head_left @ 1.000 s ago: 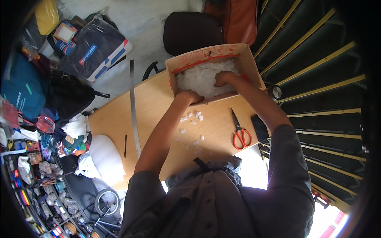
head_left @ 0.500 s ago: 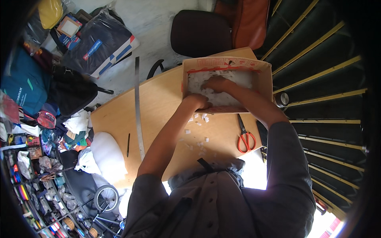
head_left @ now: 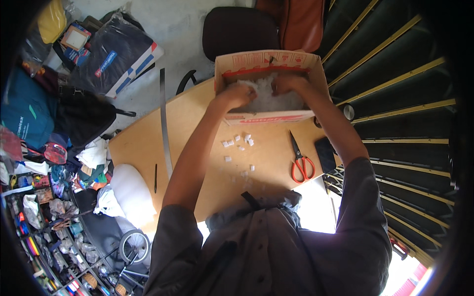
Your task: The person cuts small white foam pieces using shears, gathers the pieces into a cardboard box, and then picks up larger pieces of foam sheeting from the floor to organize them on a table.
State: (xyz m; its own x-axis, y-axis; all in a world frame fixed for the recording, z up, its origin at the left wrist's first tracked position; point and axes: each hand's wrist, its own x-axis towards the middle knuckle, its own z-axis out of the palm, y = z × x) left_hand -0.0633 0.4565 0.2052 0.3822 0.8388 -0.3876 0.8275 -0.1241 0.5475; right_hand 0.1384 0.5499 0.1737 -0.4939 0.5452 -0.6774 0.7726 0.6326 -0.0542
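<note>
2 hands [head_left: 239, 94] [head_left: 290, 85], w/in 1 cdbd box [head_left: 242, 119]

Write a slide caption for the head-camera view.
Left hand and right hand in an open cardboard box of white pieces, with orange-handled scissors lying nearby on the table.

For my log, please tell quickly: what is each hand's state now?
Left hand: in the box, by the white pieces; grip cannot be told.
Right hand: also there, blurred; open or closed cannot be told.
</note>
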